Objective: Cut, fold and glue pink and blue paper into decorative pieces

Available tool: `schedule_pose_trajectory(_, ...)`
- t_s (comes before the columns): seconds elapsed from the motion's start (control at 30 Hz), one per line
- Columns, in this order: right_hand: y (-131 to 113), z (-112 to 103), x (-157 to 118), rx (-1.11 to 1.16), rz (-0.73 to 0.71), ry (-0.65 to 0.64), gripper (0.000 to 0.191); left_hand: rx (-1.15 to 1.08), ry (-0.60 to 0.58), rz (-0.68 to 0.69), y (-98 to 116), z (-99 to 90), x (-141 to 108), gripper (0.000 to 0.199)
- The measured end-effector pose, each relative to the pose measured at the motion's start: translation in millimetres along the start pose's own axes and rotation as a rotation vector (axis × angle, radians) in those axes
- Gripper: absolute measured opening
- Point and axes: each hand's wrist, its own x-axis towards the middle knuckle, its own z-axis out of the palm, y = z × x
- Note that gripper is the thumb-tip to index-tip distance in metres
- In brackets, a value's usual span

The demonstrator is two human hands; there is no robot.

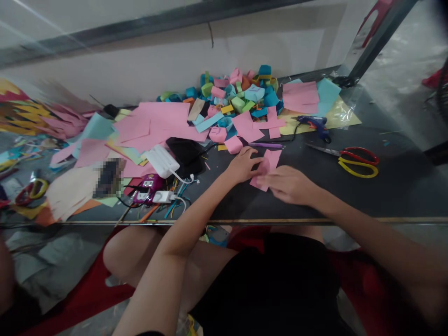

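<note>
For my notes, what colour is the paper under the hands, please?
The paper is pink, best seen in the head view.

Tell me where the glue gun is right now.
In the head view, the glue gun is right of centre, across the yellow sheet's near edge, beyond the right hand and just behind the nearby scissors.

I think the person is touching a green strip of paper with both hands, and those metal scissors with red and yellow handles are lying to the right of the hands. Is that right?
Not quite: the strip is pink, not green. In the head view, the left hand and right hand touch the pink paper strip.
</note>
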Motion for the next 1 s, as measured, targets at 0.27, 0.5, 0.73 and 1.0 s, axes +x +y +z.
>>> schedule_pose_trajectory(0.27, 75, 1, -6, -0.012, 0.07, -0.087, 0.032, -0.233, -0.066, 0.268, -24, -8.6, 31, 0.03)
schedule_pose_trajectory(0.5, 74, 12, 0, -0.014, 0.06, -0.062, 0.03, -0.088, -0.001, 0.256, 1, -6.3, 14, 0.024)
schedule_pose_trajectory(0.73, 79, 13, 8, 0.266, 0.312, -0.015, 0.024, -0.131, 0.043, 0.061, 13, -4.7, -6, 0.036)
schedule_pose_trajectory(1.0, 88, 16, 3, 0.279, 0.515, -0.004, 0.022, -0.374, 0.049, -0.166, 23, -8.6, -11, 0.014)
